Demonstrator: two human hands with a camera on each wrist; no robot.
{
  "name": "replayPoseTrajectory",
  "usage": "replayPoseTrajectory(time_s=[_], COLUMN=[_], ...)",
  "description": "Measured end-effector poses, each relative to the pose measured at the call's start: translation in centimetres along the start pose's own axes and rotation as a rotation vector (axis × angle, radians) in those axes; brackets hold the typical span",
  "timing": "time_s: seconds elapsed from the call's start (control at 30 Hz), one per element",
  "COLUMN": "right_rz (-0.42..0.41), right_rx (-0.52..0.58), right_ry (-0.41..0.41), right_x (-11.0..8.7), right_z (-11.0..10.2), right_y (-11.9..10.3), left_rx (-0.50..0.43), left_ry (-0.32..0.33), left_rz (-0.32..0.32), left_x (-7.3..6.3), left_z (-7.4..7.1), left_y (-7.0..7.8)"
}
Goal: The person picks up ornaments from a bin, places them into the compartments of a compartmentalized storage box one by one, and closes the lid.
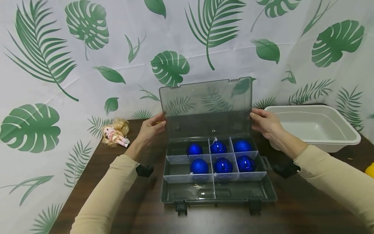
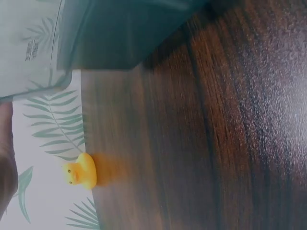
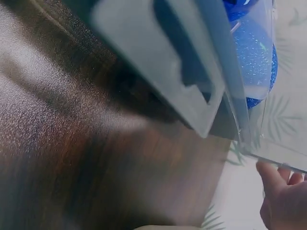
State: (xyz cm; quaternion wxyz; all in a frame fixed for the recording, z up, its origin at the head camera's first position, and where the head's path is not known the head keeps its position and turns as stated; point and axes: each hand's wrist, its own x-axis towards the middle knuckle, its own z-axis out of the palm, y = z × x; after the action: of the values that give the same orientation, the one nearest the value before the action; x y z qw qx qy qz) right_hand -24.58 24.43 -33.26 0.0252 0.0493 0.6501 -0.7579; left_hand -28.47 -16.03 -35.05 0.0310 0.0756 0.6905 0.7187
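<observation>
A dark see-through plastic divided box (image 1: 190, 194) stands on the table with its lid (image 1: 205, 104) raised and leaning back. My left hand (image 1: 149, 128) pinches the lid's left edge; my right hand (image 1: 267, 123) holds the opposite edge, and its fingers also show at the lid in the right wrist view. Several blue ball ornaments (image 1: 223, 165), some glossy and some glittery, sit in the back and middle compartments between clear dividers (image 1: 187, 178). The front row holds no balls. Two latches (image 1: 181, 206) hang open at the front, and a side handle (image 3: 158, 62) juts from the box's right.
A blonde doll (image 1: 115, 133) lies at the back left of the dark wooden table (image 1: 140, 201). Behind my left hand, a yellow rubber duck (image 2: 84, 171) sits by the leaf-print cloth (image 1: 128, 19). To the right are a white basin (image 1: 315, 125) and a yellow object (image 1: 370, 170).
</observation>
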Motion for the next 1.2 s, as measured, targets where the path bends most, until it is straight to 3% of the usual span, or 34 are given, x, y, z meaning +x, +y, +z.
replayPoseTrajectory(time_s=[0.23,0.4,0.57,0.67,0.8,0.9,1.03,1.13,1.2], right_rz=[-0.049,-0.089,-0.065,-0.048,-0.073,-0.097,-0.09,-0.082,-0.093], right_rx=[0.1,0.209,0.206,0.216,0.234,0.207,-0.001,-0.229,-0.321], right_ry=[0.037,0.002,-0.048,-0.086,-0.179,-0.251,-0.3,-0.356,-0.402], right_x=[0.0,-0.1,-1.2,-2.1,-3.6,-4.7,-6.1,-7.1,-7.6], right_z=[0.5,0.8,0.4,-0.1,-0.8,-1.3,-1.6,-1.7,-1.8], right_y=[-0.6,-0.8,-0.8,-0.7,-0.4,0.1,0.7,1.1,1.5], left_rx=[-0.031,-0.026,0.037,0.071,0.039,0.03,0.045,0.088,0.133], left_ry=[0.097,0.165,0.195,0.125,-0.082,-0.239,-0.384,-0.443,-0.463], left_rz=[0.099,0.187,0.178,0.127,0.05,0.043,0.097,0.132,0.156], left_x=[0.3,0.1,-1.4,-3.0,-5.4,-7.0,-8.8,-9.6,-10.0], left_z=[0.4,0.8,1.0,0.7,0.4,0.3,0.1,-0.2,-0.5], left_y=[0.3,0.3,0.7,1.1,1.6,1.5,1.0,0.2,-0.3])
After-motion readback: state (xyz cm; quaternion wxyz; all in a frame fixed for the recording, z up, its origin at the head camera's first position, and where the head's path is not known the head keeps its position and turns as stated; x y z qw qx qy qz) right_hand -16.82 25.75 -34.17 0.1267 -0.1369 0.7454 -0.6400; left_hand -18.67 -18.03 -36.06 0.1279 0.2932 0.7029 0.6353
